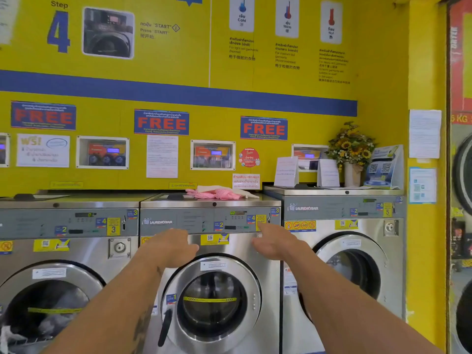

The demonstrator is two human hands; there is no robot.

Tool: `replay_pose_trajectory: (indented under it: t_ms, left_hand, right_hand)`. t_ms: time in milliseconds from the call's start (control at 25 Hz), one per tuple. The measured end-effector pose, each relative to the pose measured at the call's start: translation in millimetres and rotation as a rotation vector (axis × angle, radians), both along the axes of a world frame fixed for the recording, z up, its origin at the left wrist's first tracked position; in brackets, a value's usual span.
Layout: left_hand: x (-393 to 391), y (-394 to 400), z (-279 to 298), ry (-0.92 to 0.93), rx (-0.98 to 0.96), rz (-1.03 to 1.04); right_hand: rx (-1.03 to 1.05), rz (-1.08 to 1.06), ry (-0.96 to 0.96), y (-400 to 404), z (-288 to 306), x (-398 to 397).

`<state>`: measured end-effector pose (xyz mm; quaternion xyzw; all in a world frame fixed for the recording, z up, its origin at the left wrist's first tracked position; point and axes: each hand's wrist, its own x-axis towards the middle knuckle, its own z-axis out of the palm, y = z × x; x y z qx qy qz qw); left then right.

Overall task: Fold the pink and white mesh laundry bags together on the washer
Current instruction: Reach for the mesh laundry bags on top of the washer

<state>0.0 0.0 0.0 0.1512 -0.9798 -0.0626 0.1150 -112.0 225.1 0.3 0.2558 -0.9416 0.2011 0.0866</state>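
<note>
A pink mesh laundry bag (217,194) lies crumpled on top of the middle washer (163,200), toward its back. A white mesh bag (224,188) lies partly over and behind it, with an end reaching right. My left hand (173,245) and my right hand (274,242) are stretched out in front of the washer's control panel, palms down, fingers loosely apart. Both hands are empty and well below the bags, apart from them.
Steel front-loading washers stand left (69,251) and right (344,241) of the middle one. A sunflower vase (352,159), standing cards (286,172) and a leaflet holder (383,169) sit on the right washer's top. A yellow wall with signs rises close behind.
</note>
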Motion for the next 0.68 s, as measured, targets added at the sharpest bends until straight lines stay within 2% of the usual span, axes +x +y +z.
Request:
replay_pose_trajectory:
  t_ms: [400,680]
  left_hand:
    - [-69.1,40.7,-6.9,-0.02,0.037,0.044]
    - [-115.9,62.4,-2.9,0.076,0.103,0.0]
  right_hand:
    - [-0.069,0.032,-0.074,71.2,0.8,-78.9]
    - [-0.179,0.193,-0.029,73.2,13.5,-120.5]
